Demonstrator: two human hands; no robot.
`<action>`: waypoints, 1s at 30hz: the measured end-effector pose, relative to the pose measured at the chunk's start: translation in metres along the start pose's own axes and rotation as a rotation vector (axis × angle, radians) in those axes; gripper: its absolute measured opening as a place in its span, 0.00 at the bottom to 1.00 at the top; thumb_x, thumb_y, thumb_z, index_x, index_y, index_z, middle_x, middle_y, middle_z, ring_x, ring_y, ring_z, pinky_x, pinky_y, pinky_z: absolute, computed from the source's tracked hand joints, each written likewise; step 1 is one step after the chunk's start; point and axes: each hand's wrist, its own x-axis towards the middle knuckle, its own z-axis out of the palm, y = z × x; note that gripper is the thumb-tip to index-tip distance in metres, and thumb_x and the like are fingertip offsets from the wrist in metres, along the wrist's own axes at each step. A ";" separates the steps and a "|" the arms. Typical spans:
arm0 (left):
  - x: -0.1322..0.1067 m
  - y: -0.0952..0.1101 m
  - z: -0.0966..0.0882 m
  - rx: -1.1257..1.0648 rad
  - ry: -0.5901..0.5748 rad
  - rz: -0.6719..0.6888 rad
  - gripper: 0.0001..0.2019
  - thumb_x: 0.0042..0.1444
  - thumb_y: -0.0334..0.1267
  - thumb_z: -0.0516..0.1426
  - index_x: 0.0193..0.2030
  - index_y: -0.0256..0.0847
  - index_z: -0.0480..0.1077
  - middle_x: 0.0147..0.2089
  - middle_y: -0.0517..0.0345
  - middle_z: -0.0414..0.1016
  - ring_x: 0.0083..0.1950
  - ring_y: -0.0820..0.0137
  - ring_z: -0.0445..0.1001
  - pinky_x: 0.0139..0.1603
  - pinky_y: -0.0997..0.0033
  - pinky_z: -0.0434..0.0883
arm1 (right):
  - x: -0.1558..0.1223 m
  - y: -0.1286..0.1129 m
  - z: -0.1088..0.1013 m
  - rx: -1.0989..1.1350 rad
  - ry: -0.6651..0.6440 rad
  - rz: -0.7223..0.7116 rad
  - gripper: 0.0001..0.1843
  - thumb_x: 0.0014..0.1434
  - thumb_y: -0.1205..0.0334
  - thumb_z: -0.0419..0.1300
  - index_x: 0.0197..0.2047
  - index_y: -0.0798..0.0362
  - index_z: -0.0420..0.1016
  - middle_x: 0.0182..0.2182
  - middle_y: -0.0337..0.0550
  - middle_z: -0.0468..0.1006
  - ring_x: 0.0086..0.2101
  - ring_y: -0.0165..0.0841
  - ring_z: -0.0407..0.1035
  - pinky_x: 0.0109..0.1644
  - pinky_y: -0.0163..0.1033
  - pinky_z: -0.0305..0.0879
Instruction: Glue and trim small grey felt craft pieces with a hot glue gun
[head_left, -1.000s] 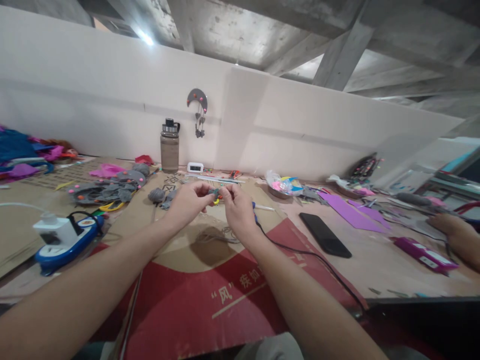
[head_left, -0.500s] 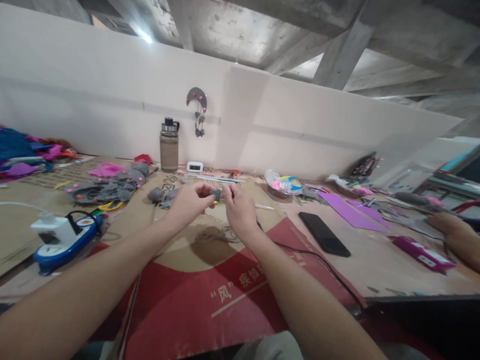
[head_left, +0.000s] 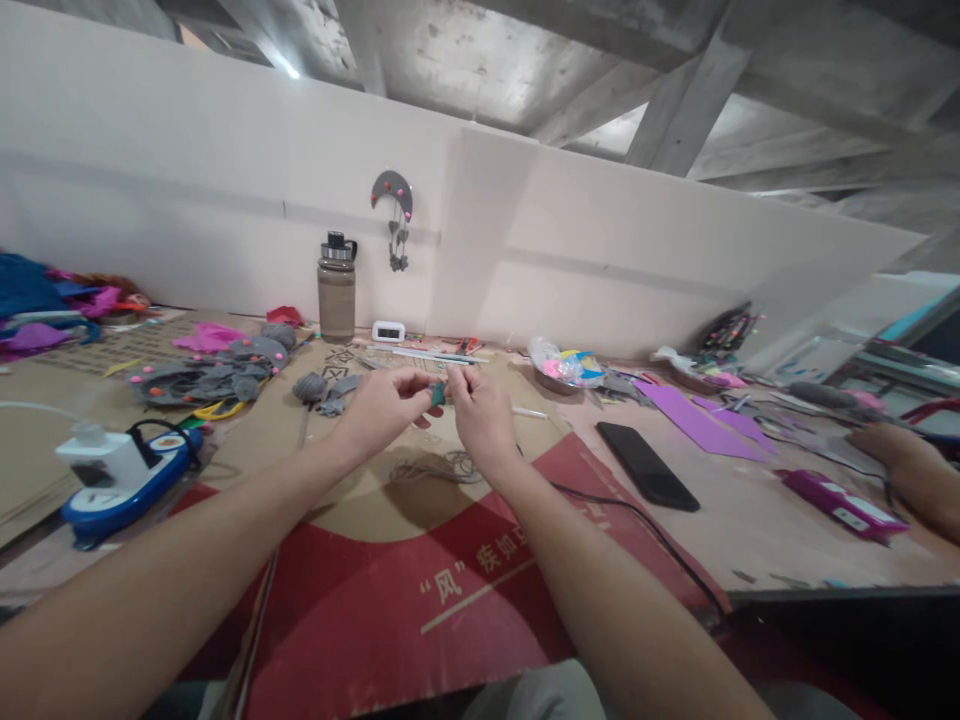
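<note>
My left hand [head_left: 384, 401] and my right hand [head_left: 481, 413] meet above the middle of the cardboard-covered table [head_left: 360, 505]. Both pinch one small dark teal-grey felt piece [head_left: 437, 393] between their fingertips. The fingers of each hand are curled closed around it. A black cable [head_left: 622, 512] runs from under my right wrist toward the table's near right edge. A tangle of grey thread [head_left: 442, 468] lies on the cardboard just below my hands.
A water bottle [head_left: 337, 290] and small clock [head_left: 388, 331] stand by the back wall. Grey felt pieces [head_left: 217, 375] and yellow scissors [head_left: 212, 409] lie left, beside a blue power strip [head_left: 124, 475]. A black phone [head_left: 648, 466], purple sheet [head_left: 694, 420] and another person's hand [head_left: 911, 465] are right.
Both hands stayed together on the small piece and shifted slightly. The orange and yellow bits seen between the fingers a second ago no longer show; only the teal-grey piece is visible.
</note>
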 end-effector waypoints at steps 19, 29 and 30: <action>-0.001 0.003 0.001 -0.067 0.117 -0.040 0.10 0.49 0.39 0.57 0.37 0.36 0.70 0.35 0.53 0.75 0.33 0.68 0.75 0.27 0.72 0.73 | -0.002 0.001 -0.002 0.231 -0.026 0.036 0.16 0.60 0.51 0.47 0.28 0.53 0.65 0.23 0.35 0.67 0.26 0.28 0.60 0.31 0.33 0.53; 0.000 0.004 0.004 -0.127 0.112 -0.015 0.08 0.47 0.39 0.59 0.33 0.37 0.71 0.28 0.58 0.73 0.28 0.74 0.71 0.31 0.72 0.70 | -0.004 0.000 0.005 0.335 -0.038 0.061 0.19 0.60 0.51 0.46 0.26 0.53 0.65 0.22 0.36 0.69 0.25 0.28 0.62 0.31 0.33 0.56; 0.000 0.004 0.005 -0.186 0.074 -0.017 0.09 0.47 0.38 0.59 0.34 0.36 0.70 0.30 0.57 0.74 0.30 0.73 0.72 0.34 0.71 0.71 | -0.004 0.000 0.006 0.355 -0.046 0.063 0.19 0.60 0.50 0.46 0.25 0.53 0.65 0.21 0.36 0.69 0.24 0.27 0.63 0.30 0.33 0.56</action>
